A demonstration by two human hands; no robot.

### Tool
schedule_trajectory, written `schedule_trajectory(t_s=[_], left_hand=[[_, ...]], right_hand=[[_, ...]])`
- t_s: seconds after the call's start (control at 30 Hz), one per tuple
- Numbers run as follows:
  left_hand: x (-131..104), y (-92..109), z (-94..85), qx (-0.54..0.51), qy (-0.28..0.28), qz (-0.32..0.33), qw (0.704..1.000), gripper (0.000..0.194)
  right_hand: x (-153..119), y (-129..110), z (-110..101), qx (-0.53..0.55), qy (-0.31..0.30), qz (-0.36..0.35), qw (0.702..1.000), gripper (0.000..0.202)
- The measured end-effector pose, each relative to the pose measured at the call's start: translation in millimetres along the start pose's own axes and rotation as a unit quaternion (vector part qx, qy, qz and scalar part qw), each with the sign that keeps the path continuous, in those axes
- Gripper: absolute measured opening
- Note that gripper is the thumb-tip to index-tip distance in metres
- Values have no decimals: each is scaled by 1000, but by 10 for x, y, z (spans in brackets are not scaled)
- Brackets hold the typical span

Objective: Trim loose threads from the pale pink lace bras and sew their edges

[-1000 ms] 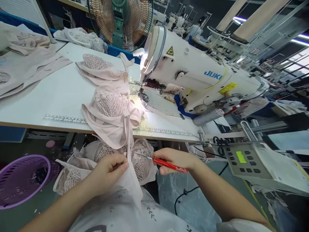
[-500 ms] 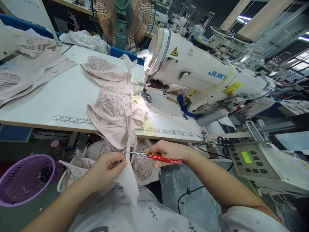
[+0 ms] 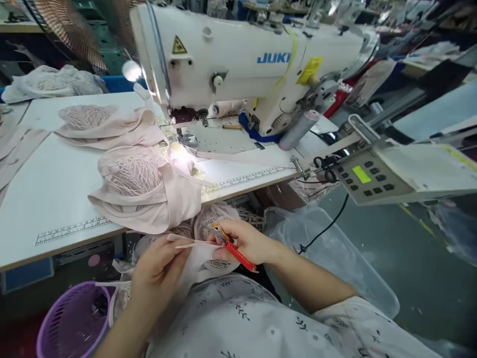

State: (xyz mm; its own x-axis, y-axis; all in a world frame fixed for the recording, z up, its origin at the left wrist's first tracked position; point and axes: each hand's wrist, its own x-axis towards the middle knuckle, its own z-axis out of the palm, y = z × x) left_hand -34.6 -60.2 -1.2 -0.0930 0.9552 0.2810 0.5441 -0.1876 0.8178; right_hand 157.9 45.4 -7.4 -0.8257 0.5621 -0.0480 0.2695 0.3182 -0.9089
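My left hand (image 3: 161, 266) pinches a thin pale fabric piece (image 3: 194, 259) over my lap, below the table edge. Red-handled scissors (image 3: 238, 254) rest in my right hand (image 3: 244, 242), their blades pointing up and left beside the fabric; its fingers also touch the fabric's right side. On the white table (image 3: 55, 199), a beige lace bra piece (image 3: 136, 174) lies with its right side near the sewing machine's lit needle area. Another lace piece (image 3: 89, 118) lies behind it.
The white sewing machine (image 3: 231, 64) stands across the back. A control box (image 3: 368, 174) juts out at right. A purple basket (image 3: 74, 318) is at lower left, a clear plastic bin (image 3: 335, 263) at lower right. A fan (image 3: 70, 35) stands at back left.
The view has swung to the right. The scissors were at a strap hanging from the table; now they are angled up beside the fabric, and my hands are closer together around it.
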Motion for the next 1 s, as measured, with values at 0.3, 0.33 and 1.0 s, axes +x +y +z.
schedule_trajectory(t_s=[0.3,0.33,1.0], left_hand=[[-151,-114,93,-72,-2,-111,991,14],[-153,-116,100,-63,4,-131,989,10],[-177,91,141,-14,90,-265,960,17]], right_hand=[[-159,162,38,42,71,-3,997,16],[-169,165,40,43,72,1,996,13],[-153,182,155,193,62,171,964,47]])
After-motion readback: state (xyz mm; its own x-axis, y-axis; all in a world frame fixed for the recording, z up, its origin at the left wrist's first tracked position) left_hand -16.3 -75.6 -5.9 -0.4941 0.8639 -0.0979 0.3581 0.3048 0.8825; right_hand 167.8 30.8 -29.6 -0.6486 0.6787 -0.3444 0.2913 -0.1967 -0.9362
